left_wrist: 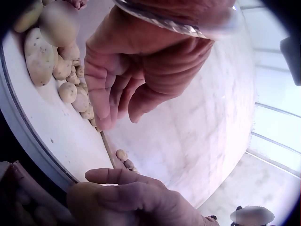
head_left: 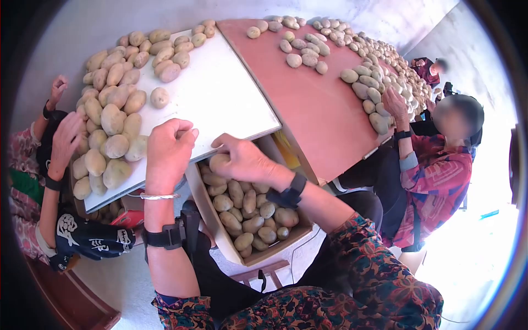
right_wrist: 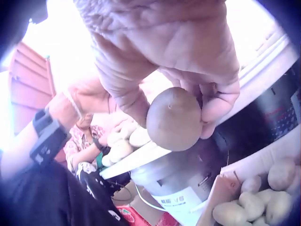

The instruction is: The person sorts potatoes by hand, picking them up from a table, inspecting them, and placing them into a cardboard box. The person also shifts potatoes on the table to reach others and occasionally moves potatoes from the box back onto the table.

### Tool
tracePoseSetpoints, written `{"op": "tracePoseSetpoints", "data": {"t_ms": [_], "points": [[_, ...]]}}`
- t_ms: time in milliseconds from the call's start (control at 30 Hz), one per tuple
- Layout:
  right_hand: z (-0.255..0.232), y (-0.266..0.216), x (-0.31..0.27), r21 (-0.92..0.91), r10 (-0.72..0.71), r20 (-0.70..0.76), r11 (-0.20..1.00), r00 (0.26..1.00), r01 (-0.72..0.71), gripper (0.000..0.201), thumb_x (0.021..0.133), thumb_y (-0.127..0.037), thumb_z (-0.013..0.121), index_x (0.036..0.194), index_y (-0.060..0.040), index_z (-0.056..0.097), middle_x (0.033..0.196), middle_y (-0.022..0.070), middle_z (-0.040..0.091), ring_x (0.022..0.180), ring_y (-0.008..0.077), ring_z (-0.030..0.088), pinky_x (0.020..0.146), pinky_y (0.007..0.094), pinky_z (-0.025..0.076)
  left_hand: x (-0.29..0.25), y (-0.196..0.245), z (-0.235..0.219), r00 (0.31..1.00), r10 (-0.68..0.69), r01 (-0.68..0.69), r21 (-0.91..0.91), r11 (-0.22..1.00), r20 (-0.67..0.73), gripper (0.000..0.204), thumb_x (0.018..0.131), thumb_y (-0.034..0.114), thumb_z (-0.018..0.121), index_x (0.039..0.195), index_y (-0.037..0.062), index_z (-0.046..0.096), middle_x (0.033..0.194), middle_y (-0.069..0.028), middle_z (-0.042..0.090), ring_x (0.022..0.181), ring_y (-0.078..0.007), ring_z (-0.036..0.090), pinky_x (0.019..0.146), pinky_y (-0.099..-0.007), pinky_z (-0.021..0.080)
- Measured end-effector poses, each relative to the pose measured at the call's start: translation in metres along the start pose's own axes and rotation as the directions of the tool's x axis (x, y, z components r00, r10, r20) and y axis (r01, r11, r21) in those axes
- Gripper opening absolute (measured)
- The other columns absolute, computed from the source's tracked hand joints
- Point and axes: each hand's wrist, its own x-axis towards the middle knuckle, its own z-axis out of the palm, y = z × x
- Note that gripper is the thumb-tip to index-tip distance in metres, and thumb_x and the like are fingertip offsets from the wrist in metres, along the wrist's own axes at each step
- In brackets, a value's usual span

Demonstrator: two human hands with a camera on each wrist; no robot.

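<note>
Potatoes (head_left: 113, 118) lie heaped along the left side of the white tabletop (head_left: 220, 77). My right hand (head_left: 247, 159) grips one potato (right_wrist: 174, 119) between thumb and fingers, above the near end of an open cardboard box (head_left: 234, 256) that holds many potatoes (head_left: 253, 224). In the left wrist view the same right hand (left_wrist: 146, 197) appears at the bottom with that potato. My left hand (head_left: 169, 151) is raised over the table's front edge, fingers bent and holding nothing; the left wrist view shows the hand (left_wrist: 146, 61) with a gap between thumb and fingers.
A reddish tabletop (head_left: 291, 104) with more potatoes (head_left: 374, 88) adjoins on the right. One person (head_left: 434, 176) sits at the right, another (head_left: 55, 181) at the left, and a third (head_left: 429, 71) farther back. A dark bucket (right_wrist: 188, 176) stands beneath the white tabletop's edge.
</note>
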Motion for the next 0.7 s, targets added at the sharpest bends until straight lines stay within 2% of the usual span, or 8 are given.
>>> {"op": "tracePoseSetpoints", "data": {"t_ms": [67, 167, 233, 333, 400, 433, 500, 700], "points": [[-0.022, 0.001, 0.014, 0.192, 0.076, 0.189, 0.975, 0.979, -0.113, 0.042, 0.080, -0.024, 0.070, 0.111, 0.0044, 0.063, 0.099, 0.0093, 0.069, 0.089, 0.0154, 0.064, 0.080, 0.0284, 0.052, -0.001, 0.000, -0.001, 0.999, -0.047, 0.047, -0.023, 0.999, -0.014, 0.024, 0.081, 0.013, 0.069, 0.096, -0.0058, 0.069, 0.080, -0.0169, 0.070, 0.072, -0.0228, 0.068, 0.069, -0.0338, 0.052], [-0.052, 0.004, 0.029, 0.379, 0.227, 0.314, 0.861, 0.922, -0.340, 0.039, 0.080, -0.024, 0.071, 0.111, -0.0010, 0.067, 0.098, 0.0077, 0.069, 0.088, 0.0135, 0.064, 0.077, 0.0283, 0.052, 0.000, -0.005, 0.000, 1.000, 0.011, -0.011, 0.019, 1.000, -0.022, 0.022, 0.084, 0.009, 0.066, 0.098, -0.0074, 0.067, 0.074, -0.0080, 0.068, 0.065, -0.0116, 0.064, 0.059, -0.0255, 0.049], [-0.062, 0.013, 0.047, 0.496, 0.151, 0.248, 0.829, 0.957, -0.259, 0.038, 0.078, -0.022, 0.072, 0.111, -0.0041, 0.067, 0.097, 0.0065, 0.069, 0.086, 0.0144, 0.065, 0.075, 0.0299, 0.053, 0.002, -0.005, -0.001, 1.000, 0.010, -0.009, 0.056, 0.998, -0.016, 0.022, 0.084, 0.010, 0.067, 0.098, -0.0072, 0.067, 0.075, -0.0089, 0.068, 0.065, -0.0121, 0.064, 0.060, -0.0259, 0.050], [-0.078, 0.018, 0.078, 0.493, 0.220, -0.116, 0.860, 0.969, -0.136, 0.038, 0.079, -0.022, 0.072, 0.112, -0.0026, 0.067, 0.098, 0.0093, 0.070, 0.085, 0.0176, 0.066, 0.076, 0.0304, 0.053, 0.003, -0.003, 0.001, 1.000, -0.002, 0.004, 0.095, 0.995, -0.017, 0.022, 0.084, 0.010, 0.067, 0.099, -0.0068, 0.067, 0.076, -0.0098, 0.069, 0.065, -0.0128, 0.065, 0.060, -0.0263, 0.050], [-0.085, 0.025, 0.103, -0.006, 0.048, -0.538, 0.998, 0.841, -0.060, 0.035, 0.082, -0.018, 0.068, 0.113, -0.0037, 0.066, 0.103, 0.0152, 0.069, 0.099, 0.0288, 0.066, 0.083, 0.0371, 0.054, 0.004, 0.000, 0.004, 1.000, -0.021, 0.021, 0.103, 0.994, -0.003, 0.023, 0.084, 0.010, 0.067, 0.099, -0.0067, 0.067, 0.077, -0.0106, 0.069, 0.066, -0.0134, 0.065, 0.061, -0.0271, 0.051], [-0.089, 0.032, 0.113, -0.003, 0.049, -0.541, 0.998, 0.840, -0.060, 0.035, 0.082, -0.018, 0.068, 0.113, -0.0037, 0.066, 0.103, 0.0152, 0.069, 0.099, 0.0288, 0.066, 0.083, 0.0371, 0.054, 0.004, 0.002, 0.006, 1.000, -0.019, 0.019, 0.106, 0.994, -0.001, 0.023, 0.084, 0.010, 0.067, 0.099, -0.0067, 0.067, 0.077, -0.0106, 0.069, 0.066, -0.0134, 0.065, 0.061, -0.0271, 0.051], [-0.094, 0.044, 0.130, -0.488, -0.215, -0.536, 0.868, 0.817, -0.092, 0.043, 0.085, -0.013, 0.064, 0.127, -0.0085, 0.058, 0.128, 0.0153, 0.059, 0.123, 0.0334, 0.054, 0.098, 0.0423, 0.048, 0.004, 0.004, 0.008, 1.000, -0.015, 0.015, 0.125, 0.992, 0.000, 0.023, 0.084, 0.010, 0.068, 0.099, -0.0066, 0.067, 0.077, -0.0109, 0.069, 0.067, -0.0138, 0.066, 0.062, -0.0279, 0.051], [-0.102, 0.072, 0.140, -0.616, -0.153, -0.247, 0.787, 0.957, -0.034, 0.049, 0.086, -0.010, 0.059, 0.134, -0.0112, 0.049, 0.147, 0.0170, 0.041, 0.133, 0.0373, 0.043, 0.103, 0.0456, 0.045, 0.006, 0.004, 0.007, 1.000, 0.024, -0.021, 0.166, 0.986, -0.018, 0.023, 0.084, 0.011, 0.068, 0.100, -0.0065, 0.067, 0.077, -0.0109, 0.069, 0.068, -0.0143, 0.066, 0.063, -0.0286, 0.051]]}}
